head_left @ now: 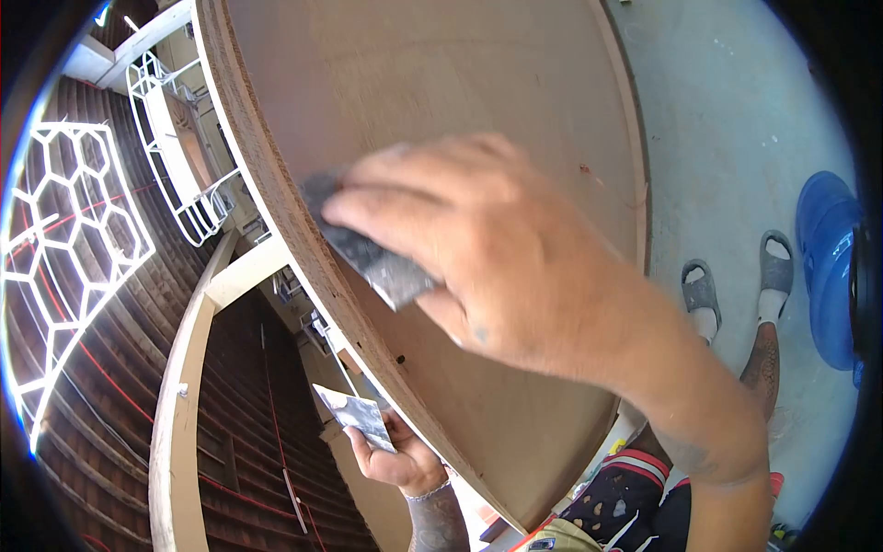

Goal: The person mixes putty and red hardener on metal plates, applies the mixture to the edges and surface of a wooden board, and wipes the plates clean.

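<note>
Pressing a dark grey, abrasive-looking sheet (382,267) flat against the round wooden board (460,74), the right hand (506,248) has its fingers spread over the sheet, pinning it near the board's left rim rather than closing around it. Below the board's lower-left rim, the left hand (400,460) is clasped around a 2nd grey piece (354,414), thumb on top, clear of the wood. The rubbing would probably go best with even pressure from all the fingers and strokes that lie flat on the face. Care is needed at the rim, where the rough layered edge could catch and tear the sheet. The left hand might serve better steadying the board than sitting beneath it. Much is hard to read. The right hand is blurred and covers most of the sheet, so its grit and exact material cannot be told. What props the board is not visible, and its lower end is cut off behind the person's patterned shorts (635,483). Right of the board, 2 grey sandals (701,290) and a blue container (828,267) are on the pale floor, the container cropped by the lens edge.
</note>
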Action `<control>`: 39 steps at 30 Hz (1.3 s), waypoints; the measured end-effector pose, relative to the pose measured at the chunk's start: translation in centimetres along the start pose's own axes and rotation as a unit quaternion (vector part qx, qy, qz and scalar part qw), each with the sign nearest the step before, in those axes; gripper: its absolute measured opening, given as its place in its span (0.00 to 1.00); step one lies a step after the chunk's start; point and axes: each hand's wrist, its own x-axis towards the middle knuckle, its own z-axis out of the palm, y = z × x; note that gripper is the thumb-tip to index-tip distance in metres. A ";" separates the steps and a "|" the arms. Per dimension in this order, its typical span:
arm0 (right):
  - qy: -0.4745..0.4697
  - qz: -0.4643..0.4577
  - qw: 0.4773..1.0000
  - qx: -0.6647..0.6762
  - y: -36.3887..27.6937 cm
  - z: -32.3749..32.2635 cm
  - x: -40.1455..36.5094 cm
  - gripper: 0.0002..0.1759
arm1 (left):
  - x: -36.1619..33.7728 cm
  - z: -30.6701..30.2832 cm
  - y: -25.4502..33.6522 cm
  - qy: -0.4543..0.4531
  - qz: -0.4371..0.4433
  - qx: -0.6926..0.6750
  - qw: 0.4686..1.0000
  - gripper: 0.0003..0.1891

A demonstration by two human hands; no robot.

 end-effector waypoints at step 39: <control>0.094 0.002 0.996 0.008 5.0 -1.7 1.2 0.22 | 2.2 -2.8 -0.4 -0.035 -0.031 0.000 0.999 0.23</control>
